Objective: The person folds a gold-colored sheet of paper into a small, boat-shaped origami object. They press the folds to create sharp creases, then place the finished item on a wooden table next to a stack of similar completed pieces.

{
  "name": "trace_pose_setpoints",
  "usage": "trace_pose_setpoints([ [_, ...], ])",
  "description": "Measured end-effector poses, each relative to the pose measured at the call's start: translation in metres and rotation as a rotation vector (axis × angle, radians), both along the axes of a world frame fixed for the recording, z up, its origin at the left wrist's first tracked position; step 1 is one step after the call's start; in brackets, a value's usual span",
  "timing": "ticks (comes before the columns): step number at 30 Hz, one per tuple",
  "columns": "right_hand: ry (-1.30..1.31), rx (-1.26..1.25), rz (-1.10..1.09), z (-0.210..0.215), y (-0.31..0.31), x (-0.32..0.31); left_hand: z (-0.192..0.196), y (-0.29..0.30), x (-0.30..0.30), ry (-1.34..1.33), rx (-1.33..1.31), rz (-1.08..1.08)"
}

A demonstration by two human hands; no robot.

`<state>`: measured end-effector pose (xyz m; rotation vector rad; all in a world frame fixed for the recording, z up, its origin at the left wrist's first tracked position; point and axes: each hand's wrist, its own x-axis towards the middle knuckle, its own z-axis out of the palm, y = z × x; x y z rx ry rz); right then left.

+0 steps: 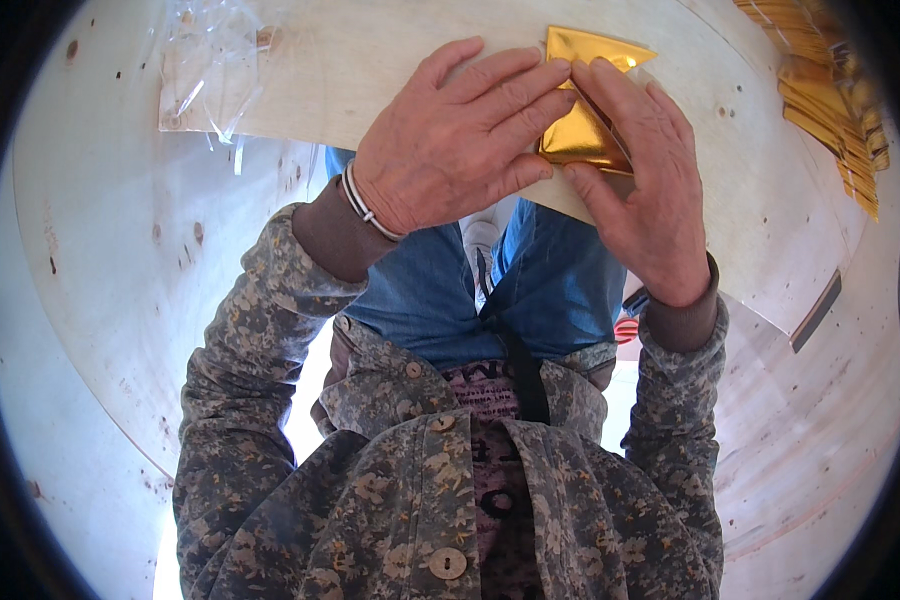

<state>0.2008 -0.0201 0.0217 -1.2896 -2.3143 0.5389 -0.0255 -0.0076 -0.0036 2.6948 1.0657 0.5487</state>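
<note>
Where the knotted wooden tabletop (340, 70) reached its left end, crumpled clear plastic film (210, 65) lay across the corner, with loose strands hanging past the edge. Next to the right came a mottled camouflage jacket sleeve (235, 380) with a brown ribbed cuff (335, 235), and just beyond the cuff a silver-coloured bangle (358, 200) circled the wrist. The left hand (450, 140) was palm down with its fingers extended close together, pointing right, their tips resting on shiny gold foil (575, 140); it was open rather than clenched. Below it, the wearer's blue jeans (410, 290) showed past the table's near edge. The gold foil lay on the tabletop near that edge, between the two hands, with one pointed corner to the upper right and a slanting fold or edge across its right part. The right hand (660, 185) arched over that side, its fingers bent along the slanting line and its thumb by the lower edge; whether it pinched the foil I could not tell. Farther right, a dark strip (817, 310) sat at the table's corner, and above it overlapping gold foil pieces (820, 95) lay heaped well apart from the hands.
</note>
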Motion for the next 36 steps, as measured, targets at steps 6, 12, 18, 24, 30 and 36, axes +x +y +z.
trace_pose_setpoints([
  [6,-0.041,0.049,-0.015,0.007,-0.005,-0.005,0.002,0.000,0.001,-0.016,0.010,0.002],
  [12,-0.075,0.093,-0.189,0.006,-0.059,-0.041,0.004,0.002,0.001,0.015,0.056,0.008],
  [18,-0.165,0.030,-0.295,-0.011,-0.086,-0.064,0.003,0.003,0.002,0.034,0.041,-0.002],
  [24,-0.205,-0.020,-0.305,-0.019,-0.090,-0.065,0.006,0.003,0.001,0.091,0.060,0.019],
  [30,-0.174,0.004,-0.319,-0.024,-0.090,-0.064,0.009,0.002,0.004,0.119,0.082,0.048],
  [36,-0.130,-0.004,-0.339,-0.027,-0.091,-0.066,0.010,0.001,0.005,0.165,0.113,0.075],
])
